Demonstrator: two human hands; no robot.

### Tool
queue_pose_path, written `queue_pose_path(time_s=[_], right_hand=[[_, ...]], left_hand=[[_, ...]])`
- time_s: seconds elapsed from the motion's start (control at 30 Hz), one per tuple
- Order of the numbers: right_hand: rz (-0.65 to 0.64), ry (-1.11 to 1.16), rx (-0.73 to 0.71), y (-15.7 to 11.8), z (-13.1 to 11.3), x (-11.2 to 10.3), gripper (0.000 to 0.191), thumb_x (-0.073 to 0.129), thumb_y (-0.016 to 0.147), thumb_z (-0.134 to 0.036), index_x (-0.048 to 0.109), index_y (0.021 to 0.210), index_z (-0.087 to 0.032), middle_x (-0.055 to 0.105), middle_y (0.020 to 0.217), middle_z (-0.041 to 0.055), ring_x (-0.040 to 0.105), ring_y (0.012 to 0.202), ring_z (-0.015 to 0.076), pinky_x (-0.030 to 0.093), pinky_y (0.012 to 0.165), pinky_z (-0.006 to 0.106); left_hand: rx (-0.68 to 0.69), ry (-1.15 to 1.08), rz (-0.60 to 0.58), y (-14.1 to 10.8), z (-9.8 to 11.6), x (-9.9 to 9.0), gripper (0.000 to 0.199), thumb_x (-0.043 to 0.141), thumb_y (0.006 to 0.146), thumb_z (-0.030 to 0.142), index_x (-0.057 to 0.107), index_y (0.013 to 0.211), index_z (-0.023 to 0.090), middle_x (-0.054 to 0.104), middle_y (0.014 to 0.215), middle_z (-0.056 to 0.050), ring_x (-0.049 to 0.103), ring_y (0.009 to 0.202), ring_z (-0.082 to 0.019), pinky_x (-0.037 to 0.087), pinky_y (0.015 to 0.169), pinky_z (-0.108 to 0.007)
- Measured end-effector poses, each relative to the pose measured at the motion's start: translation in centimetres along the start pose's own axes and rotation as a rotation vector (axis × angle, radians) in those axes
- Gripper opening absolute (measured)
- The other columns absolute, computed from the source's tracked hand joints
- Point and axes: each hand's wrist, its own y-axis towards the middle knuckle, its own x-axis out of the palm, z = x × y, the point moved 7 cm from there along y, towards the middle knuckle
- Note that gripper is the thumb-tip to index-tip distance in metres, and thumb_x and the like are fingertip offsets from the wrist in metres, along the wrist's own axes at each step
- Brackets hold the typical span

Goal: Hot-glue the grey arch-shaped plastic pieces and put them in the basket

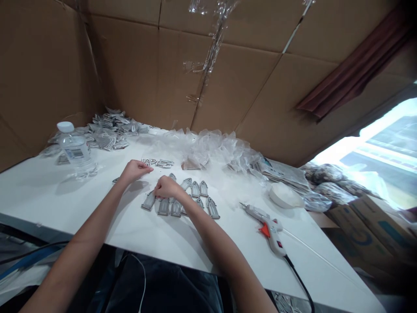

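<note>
Where the right grip is, pieces surround it.

Left hand and right hand: both bare, fingers slim, wrists narrow and uncovered. Left forearm and right forearm: slender, widening evenly from the wrist, bare along the whole length I can see. Lower body: dark fabric, near black with a bluish cast, loosely creased; shadow hides the garment's cut. A thin white cord hangs in a shallow curve over this fabric; its attachment cannot be determined.
</note>
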Motion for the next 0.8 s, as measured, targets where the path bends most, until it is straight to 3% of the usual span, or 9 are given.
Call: queue_pose_path(time_s=[0.17,0.3,0.6,0.8], right_hand=[[-0.086,0.139,-0.011,-0.7,0.7,-1.8,0.011,0.063,0.072,-0.020,0.067,0.071,-0.010,0.065,0.068,0.0029,0.057,0.058,0.0076,0.044,0.055,0.017],[-0.113,0.198,-0.002,-1.2,1.5,-2.8,0.015,0.065,0.072,-0.025,0.066,0.071,-0.010,0.064,0.069,0.0024,0.054,0.057,0.0056,0.041,0.053,0.016],[-0.065,0.080,-0.014,-0.2,0.5,0.2,0.011,0.065,0.075,-0.017,0.065,0.067,-0.009,0.059,0.059,0.0002,0.048,0.051,0.0050,0.041,0.052,0.018],[-0.072,0.062,-0.024,-0.4,0.1,-0.3,0.014,0.066,0.074,-0.019,0.064,0.063,-0.010,0.060,0.059,0.0003,0.051,0.052,0.0066,0.042,0.054,0.019]], left_hand=[[0.004,0.020,-0.011,-0.1,0.2,0.2,0.059,0.074,0.050,0.062,0.070,0.075,0.009,0.051,0.050,0.003,0.031,0.046,-0.004,0.023,0.047,-0.021],[0.027,0.053,-0.025,0.0,0.1,0.6,0.054,0.075,0.051,0.060,0.071,0.072,0.011,0.051,0.049,0.003,0.034,0.047,-0.005,0.023,0.048,-0.021],[0.063,0.090,-0.042,0.2,-0.1,0.8,0.054,0.074,0.053,0.062,0.072,0.072,0.011,0.051,0.050,0.002,0.035,0.048,-0.006,0.024,0.049,-0.021],[0.077,0.093,-0.045,0.4,-0.2,0.7,0.056,0.073,0.053,0.063,0.072,0.073,0.011,0.054,0.053,0.000,0.037,0.051,-0.007,0.025,0.050,-0.021]])
